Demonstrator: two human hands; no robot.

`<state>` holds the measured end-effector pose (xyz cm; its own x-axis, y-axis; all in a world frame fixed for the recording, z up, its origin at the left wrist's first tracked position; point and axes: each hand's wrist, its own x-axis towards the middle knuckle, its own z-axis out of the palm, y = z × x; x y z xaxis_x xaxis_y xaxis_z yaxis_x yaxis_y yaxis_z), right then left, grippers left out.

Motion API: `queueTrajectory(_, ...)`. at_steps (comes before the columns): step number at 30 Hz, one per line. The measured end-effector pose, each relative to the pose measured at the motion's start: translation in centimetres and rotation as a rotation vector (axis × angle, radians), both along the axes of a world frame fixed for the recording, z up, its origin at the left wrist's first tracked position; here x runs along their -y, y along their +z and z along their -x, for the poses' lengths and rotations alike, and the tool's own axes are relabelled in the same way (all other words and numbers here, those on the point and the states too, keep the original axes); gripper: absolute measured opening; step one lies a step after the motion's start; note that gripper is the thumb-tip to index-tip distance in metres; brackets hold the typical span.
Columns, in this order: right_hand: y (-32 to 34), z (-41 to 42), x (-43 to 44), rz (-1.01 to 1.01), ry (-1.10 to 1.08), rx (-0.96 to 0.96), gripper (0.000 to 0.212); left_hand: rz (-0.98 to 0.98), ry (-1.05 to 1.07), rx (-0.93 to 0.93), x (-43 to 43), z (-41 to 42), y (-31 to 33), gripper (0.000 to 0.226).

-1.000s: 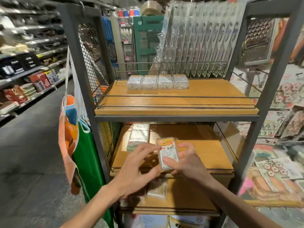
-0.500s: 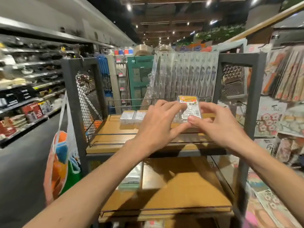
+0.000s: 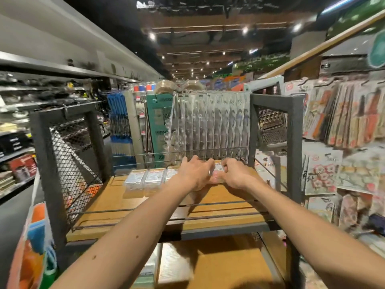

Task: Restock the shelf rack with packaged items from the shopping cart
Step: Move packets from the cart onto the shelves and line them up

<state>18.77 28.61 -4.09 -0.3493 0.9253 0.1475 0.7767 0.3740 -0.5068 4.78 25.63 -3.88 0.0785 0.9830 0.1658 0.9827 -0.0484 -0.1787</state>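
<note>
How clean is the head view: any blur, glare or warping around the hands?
Head view: wide-angle warping bows the rack posts; motion blur smears the wall display at right and the lower shelf; ceiling lights flare; left hand and right hand are soft-edged, and the packet they hold is too blurred to read.

Forearms point(image 3: 125, 236) bare (two moles on left).

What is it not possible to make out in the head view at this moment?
Packaged item: mostly covered by the left hand and right hand that hold it; label unreadable.
Whether it already rests on the top shelf: hidden behind the hands.
Boxes on the lower shelf: blurred, cut by the bottom edge.
Shopping cart: outside the view.
</note>
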Motion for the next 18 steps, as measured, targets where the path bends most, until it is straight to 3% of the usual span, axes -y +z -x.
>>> queueTrajectory(3,-0.8,0.5,-1.4,0.025,0.043,0.050,0.025,0.042,0.042,-0.030,-0.5,-0.1,-0.3,0.052)
queueTrajectory(11,-0.5,0.4,-1.6,0.068,0.037,0.029,0.063,0.026,0.040,0.039,-0.3,0.4,0.0,0.057)
queueTrajectory(14,0.5,-0.7,0.7,-0.072,-0.011,-0.202,0.071,-0.126,-0.065,0.308,2.7,1.0,1.4,0.055)
queueTrajectory(18,0.8,-0.6,6.5,-0.442,0.096,-0.451,0.050,-0.438,-0.183,0.551,12.3,3.8,1.7,0.037)
